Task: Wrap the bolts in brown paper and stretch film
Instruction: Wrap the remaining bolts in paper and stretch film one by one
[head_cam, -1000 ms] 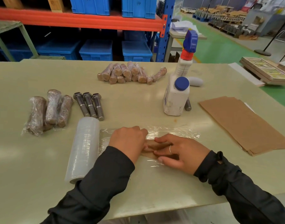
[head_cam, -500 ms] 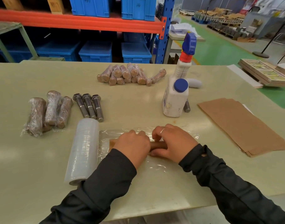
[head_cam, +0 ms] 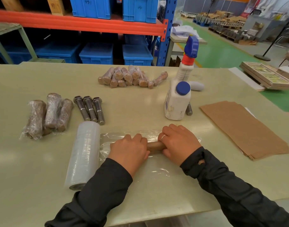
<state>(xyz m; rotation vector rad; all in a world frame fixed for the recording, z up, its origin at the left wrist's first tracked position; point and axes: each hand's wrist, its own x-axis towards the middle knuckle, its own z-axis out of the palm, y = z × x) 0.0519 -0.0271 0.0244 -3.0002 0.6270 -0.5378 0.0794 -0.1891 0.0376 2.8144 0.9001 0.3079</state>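
Note:
A paper-wrapped bolt (head_cam: 155, 145) lies crosswise on a sheet of stretch film (head_cam: 158, 171) spread on the table near me. My left hand (head_cam: 129, 151) grips its left end and my right hand (head_cam: 178, 143) grips its right end; only the brown middle shows between them. The film comes off a stretch film roll (head_cam: 83, 153) lying to the left. Three bare steel bolts (head_cam: 89, 109) rest behind the roll. A stack of brown paper sheets (head_cam: 243, 128) lies at the right.
Film-wrapped bolts (head_cam: 48, 113) sit at the left and a pile of wrapped bolts (head_cam: 132, 77) at the back. A white bottle with blue cap (head_cam: 177, 100) stands mid-right, a spray bottle (head_cam: 188, 63) behind it, a loose bolt (head_cam: 188, 109) beside it. Wooden frames (head_cam: 266, 76) lie far right.
The paper has been rolled up round the bolt away from me. Both hands moved forward over the film and curled round the roll's ends.

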